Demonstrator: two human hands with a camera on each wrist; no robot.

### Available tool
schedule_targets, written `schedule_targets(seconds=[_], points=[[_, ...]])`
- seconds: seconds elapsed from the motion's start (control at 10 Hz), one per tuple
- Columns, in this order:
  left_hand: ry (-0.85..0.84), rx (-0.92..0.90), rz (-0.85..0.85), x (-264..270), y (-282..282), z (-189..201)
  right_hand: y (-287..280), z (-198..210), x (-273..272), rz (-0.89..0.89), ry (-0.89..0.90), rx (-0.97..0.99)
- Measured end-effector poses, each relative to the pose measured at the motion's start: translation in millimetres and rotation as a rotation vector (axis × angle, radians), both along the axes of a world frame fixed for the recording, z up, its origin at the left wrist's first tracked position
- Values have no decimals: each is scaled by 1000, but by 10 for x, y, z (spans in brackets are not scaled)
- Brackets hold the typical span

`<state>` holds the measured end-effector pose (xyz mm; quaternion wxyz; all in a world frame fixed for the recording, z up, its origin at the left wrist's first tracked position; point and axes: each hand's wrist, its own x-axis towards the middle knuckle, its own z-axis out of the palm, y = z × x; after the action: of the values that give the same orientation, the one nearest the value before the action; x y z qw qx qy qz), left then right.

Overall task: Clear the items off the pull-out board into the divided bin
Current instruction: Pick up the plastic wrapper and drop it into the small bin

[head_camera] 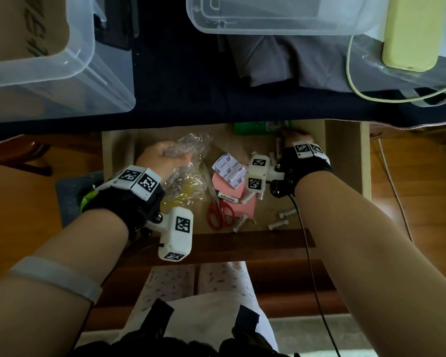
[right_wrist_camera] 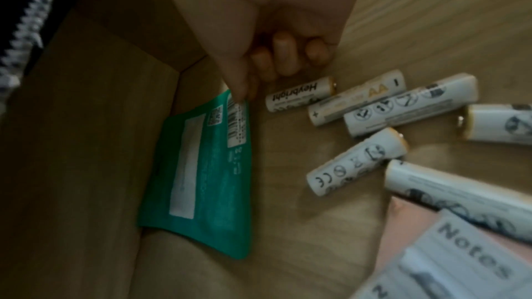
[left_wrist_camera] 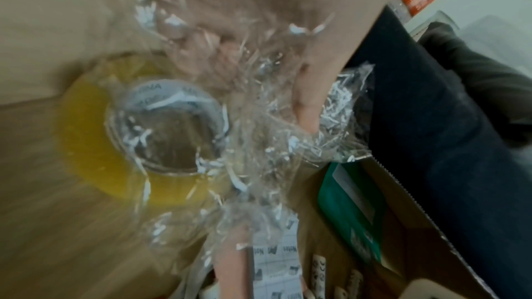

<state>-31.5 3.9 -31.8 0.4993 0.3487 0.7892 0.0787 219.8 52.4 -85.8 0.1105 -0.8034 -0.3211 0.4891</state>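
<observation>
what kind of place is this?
Probably a home desk: a pull-out board strewn with batteries, scissors and sticky notes, clear storage bins on top, wood floor below.

Pull-out board (head_camera: 343,161) is pretty cluttered. Batteries (head_camera: 278,224), red scissors (head_camera: 220,212), pink notepad (head_camera: 238,194), yellow tape roll (left_wrist_camera: 95,135), green packet (right_wrist_camera: 198,167) all on it.

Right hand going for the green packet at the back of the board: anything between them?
Nothing visible. The right hand already pinches the green packet at its barcode corner. The white batteries lie beside it, not over it. The packet's far edge sits against the cardboard wall.
</observation>
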Motion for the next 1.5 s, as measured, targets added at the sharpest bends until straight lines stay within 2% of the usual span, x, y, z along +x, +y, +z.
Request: schedule_targets(seconds=[0.1,0.2,0.3,0.4,0.6,0.8,0.9,1.0,1.1,1.2,1.3,1.4,1.5], points=[[-35,34,13,-31,-9,64,-80,75,-65,-525,346,43],[-85,65,-13,-74,-46,156,-257,197,-217,-723,428,133],[-137,86,-45,-63,-42,266,-457,274,-388,-716,608,188],[-215,150,-73,-181,-116,416,-667,430,-598,-624,734,215],[-308,251,-71,-962,-475,684,-1124,802,-1391,-359,916,269],[-250,313,39,-2260,-1004,827,-1467,1009,-2800,-70,909,175],[-205,298,190,-2942,-1316,777,-1622,971,-3474,95,854,66],[-181,253,359,-3530,-1630,551,-1748,887,-4015,232,744,-96],[-145,174,544,-3953,-1897,154,-1800,642,-4426,436,563,-265],[-102,86,600,-4214,-2057,-354,-1751,136,-4703,532,376,-403],[-173,-12,751,-4313,-2146,-1075,-1701,-529,-4910,591,187,-416],[-195,-7,840,-4292,-2209,-1972,-1679,-1270,-5011,704,38,-370],[-170,-47,790,-4255,-2160,-2556,-1648,-1925,-5070,806,-28,-317]])
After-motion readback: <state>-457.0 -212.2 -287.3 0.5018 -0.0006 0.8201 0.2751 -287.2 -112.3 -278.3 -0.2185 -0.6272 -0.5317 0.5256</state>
